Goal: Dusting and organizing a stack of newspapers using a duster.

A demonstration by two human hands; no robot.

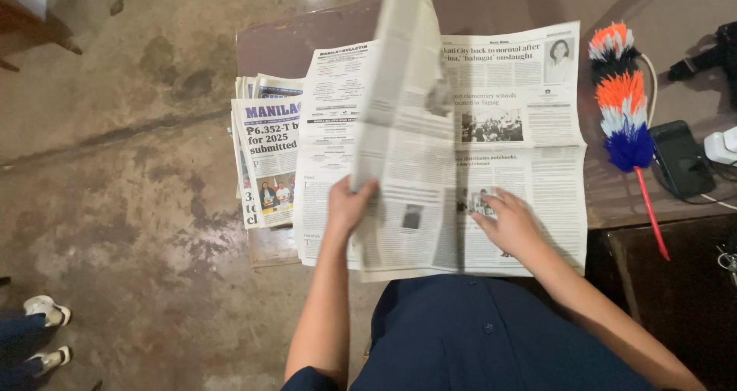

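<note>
Pinching the lifted page (399, 92) at its lower edge with our left hand (347, 205), we press our right hand (510, 224) flat, fingers spread, on the open newspaper (530, 115). Thin paper could tear or flop back. Left of the grip lies a newspaper stack (269, 157); far right, a feather duster (622, 107) near the sheet's edge.

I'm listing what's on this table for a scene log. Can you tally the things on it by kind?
Open newspaper, left hand lifting a page, right hand flat on it: 1
Stack of folded newspapers: 1
Feather duster: 1
Black flat device: 1
White plug or adapter: 1
Dark object at the far right edge, unclear: 1
Total: 6
</note>
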